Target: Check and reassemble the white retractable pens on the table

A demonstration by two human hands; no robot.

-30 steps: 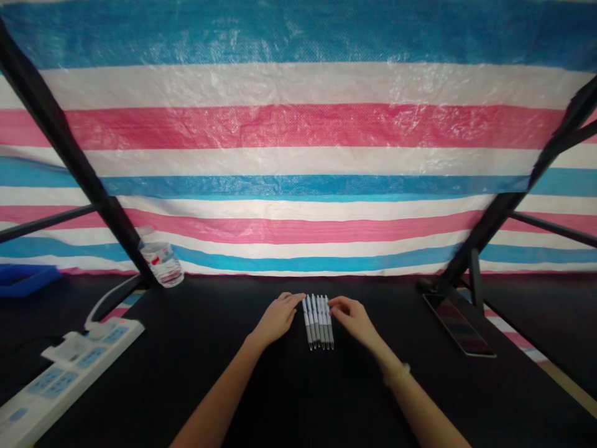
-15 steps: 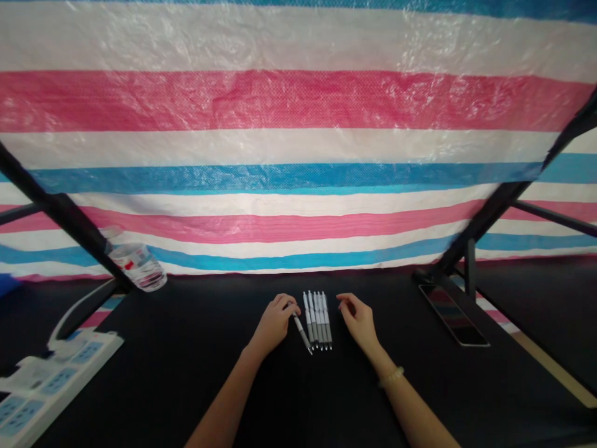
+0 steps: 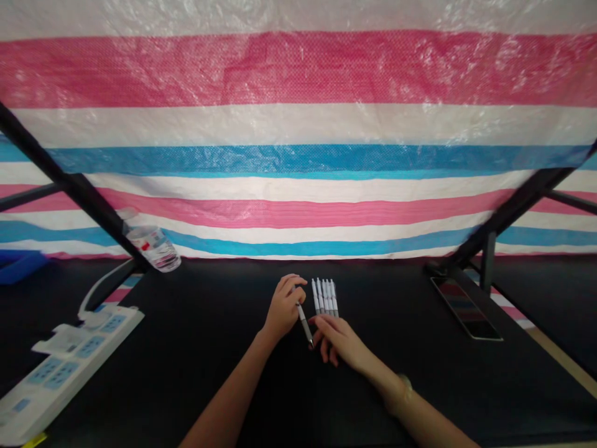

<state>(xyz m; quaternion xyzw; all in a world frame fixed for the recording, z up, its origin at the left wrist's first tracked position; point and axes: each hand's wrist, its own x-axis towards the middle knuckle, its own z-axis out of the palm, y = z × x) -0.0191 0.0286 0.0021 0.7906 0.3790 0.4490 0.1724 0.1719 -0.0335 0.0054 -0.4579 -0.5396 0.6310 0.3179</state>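
Observation:
My left hand is closed on the upper end of a white and grey click pen, which slants down toward the right. The pen's tip is beside the fingertips of my right hand. That hand's fingers are apart, and whether they touch the tip I cannot tell. Just beyond it, several matching pens lie side by side in a row with their clickers pointing away from me. My right hand covers their lower ends.
The pens lie on a black table. A phone lies at the right by a black frame leg. At the left are a white power strip, a clear plastic cup and a blue tray. Striped sheeting hangs behind.
My right hand has moved left and toward me, from beside the row to over its lower ends, near the held pen's tip. The camera view has shifted a little.

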